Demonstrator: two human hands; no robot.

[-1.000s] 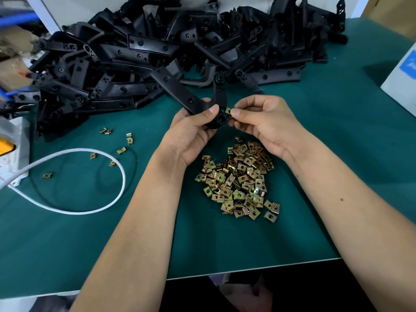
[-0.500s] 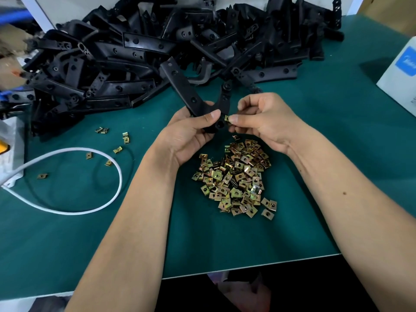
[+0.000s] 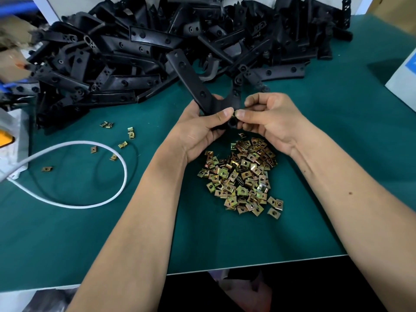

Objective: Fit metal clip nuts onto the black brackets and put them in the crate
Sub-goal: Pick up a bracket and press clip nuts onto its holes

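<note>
The thumb and forefinger of the right hand [image 3: 267,122] pinched a small metal clip nut [image 3: 234,113] against the near end of a black bracket [image 3: 191,79], the remaining fingers curled above it. The left hand [image 3: 200,129] gripped that same bracket from the other side, thumb pressed across its face close to the nut and fingers wrapped behind, so that the long arm of the part rose tilted up and to the left. Just below both hands lay a loose heap of brass-coloured clip nuts [image 3: 243,176] on the green table mat [image 3: 225,239]. A few stray nuts [image 3: 122,144] sat well apart to the left, near a looped white cable [image 3: 117,192]. Behind the hands a large pile of black brackets [image 3: 139,52] covered the far side of the table. The corner of a white box [image 3: 405,77] showed at the right edge; whatever it held was not visible.
</note>
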